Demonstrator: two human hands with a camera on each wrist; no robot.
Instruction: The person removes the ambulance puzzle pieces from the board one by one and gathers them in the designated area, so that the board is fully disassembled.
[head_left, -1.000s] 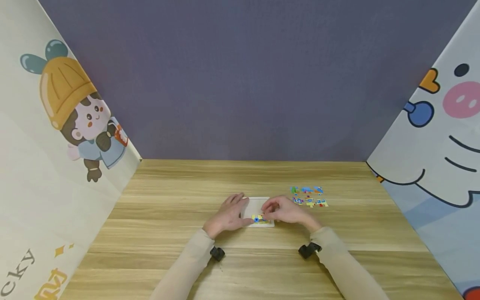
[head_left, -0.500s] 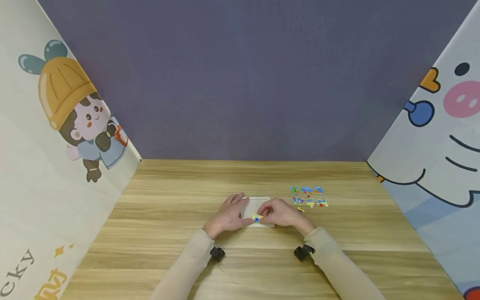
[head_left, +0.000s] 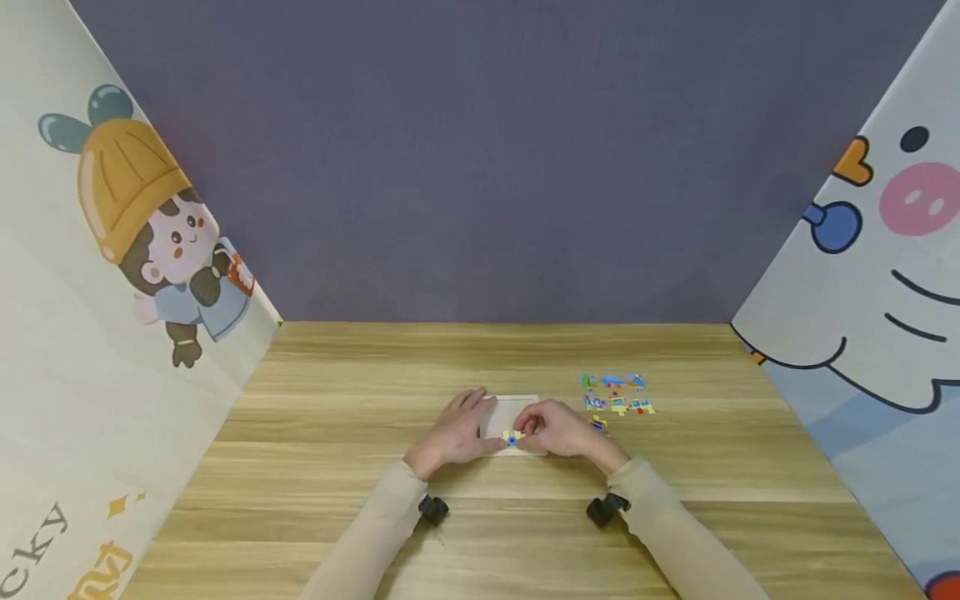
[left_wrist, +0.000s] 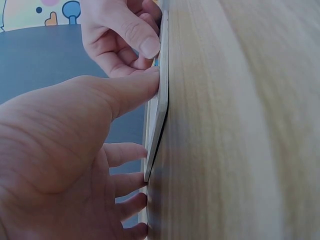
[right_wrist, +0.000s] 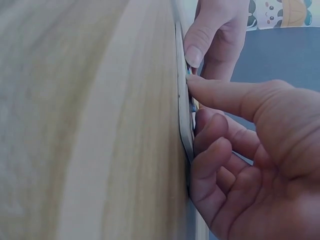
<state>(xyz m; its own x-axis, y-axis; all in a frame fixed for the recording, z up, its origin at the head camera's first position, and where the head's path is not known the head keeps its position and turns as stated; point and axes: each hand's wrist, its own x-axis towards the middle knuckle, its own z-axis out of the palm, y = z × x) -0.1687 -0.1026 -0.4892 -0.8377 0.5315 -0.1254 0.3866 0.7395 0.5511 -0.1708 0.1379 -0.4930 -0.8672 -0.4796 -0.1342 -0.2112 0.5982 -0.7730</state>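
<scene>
A small white puzzle tray (head_left: pixel 504 410) lies on the wooden table between both hands. My left hand (head_left: pixel 452 431) rests along its left side, fingers extended, the thumb pressing near the lower edge. Colourful yellow and blue jigsaw pieces (head_left: pixel 512 437) show in the tray's lower part, between the thumbs. From the right, my right hand (head_left: pixel 558 427) reaches over the tray. Its thumb (right_wrist: pixel 220 92) and curled index finger pinch a jigsaw piece, mostly hidden; only a sliver of colour shows between them in the right wrist view.
Loose jigsaw pieces (head_left: pixel 617 405) lie in rows on the table (head_left: pixel 360 500), to the right of the tray. One more piece (head_left: pixel 598 424) sits nearer, beside the right wrist. A grey-blue wall (head_left: pixel 480 167) stands behind, with printed panels at both sides.
My right hand has shifted slightly left and down over the tray, towards the left thumb. A loose piece near the right wrist has come into sight. The left hand stays put.
</scene>
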